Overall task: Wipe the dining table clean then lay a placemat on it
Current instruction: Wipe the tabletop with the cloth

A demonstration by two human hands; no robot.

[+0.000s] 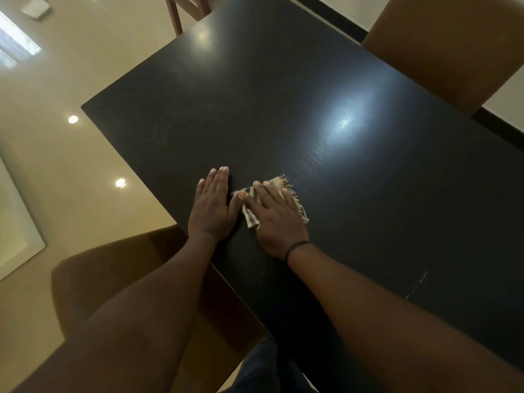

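Two bare hands are lying on the dark rectangular wooden desk, lower centre of frame. Left hand is resting flat, fingers straight, holding nothing. Right hand is pressing down a small beige checked cloth with frayed edges, fingers spread over it, thin black band on the wrist. Brown upholstered chair is standing upper right, another brown chair lower left.
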